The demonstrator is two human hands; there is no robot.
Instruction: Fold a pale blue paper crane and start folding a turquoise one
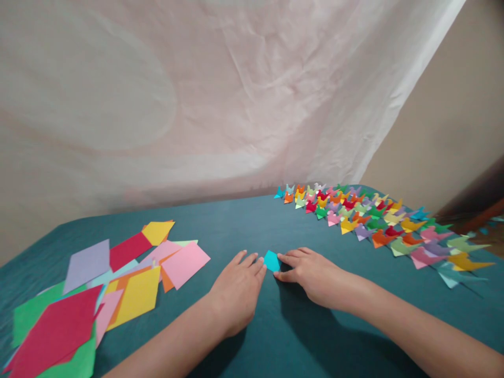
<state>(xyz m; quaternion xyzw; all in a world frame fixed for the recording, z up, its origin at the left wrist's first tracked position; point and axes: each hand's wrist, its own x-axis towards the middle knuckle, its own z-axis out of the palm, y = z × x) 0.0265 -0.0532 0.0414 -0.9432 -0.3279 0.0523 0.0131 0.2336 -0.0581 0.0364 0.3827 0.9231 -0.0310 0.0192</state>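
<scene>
A small folded piece of bright blue paper lies on the teal tabletop between my two hands. My left hand rests palm down on its left side, fingers stretched out, the fingertips at the paper's left edge. From the right, my right hand grips the paper's right edge with thumb and forefinger; its other fingers are curled and partly hidden. The fingertips cover small parts of the paper's edges.
Loose coloured paper squares lie spread at the left, among them a red sheet, a yellow sheet and a pink sheet. Rows of folded paper birds stand at the right. A pale cloth hangs behind the table.
</scene>
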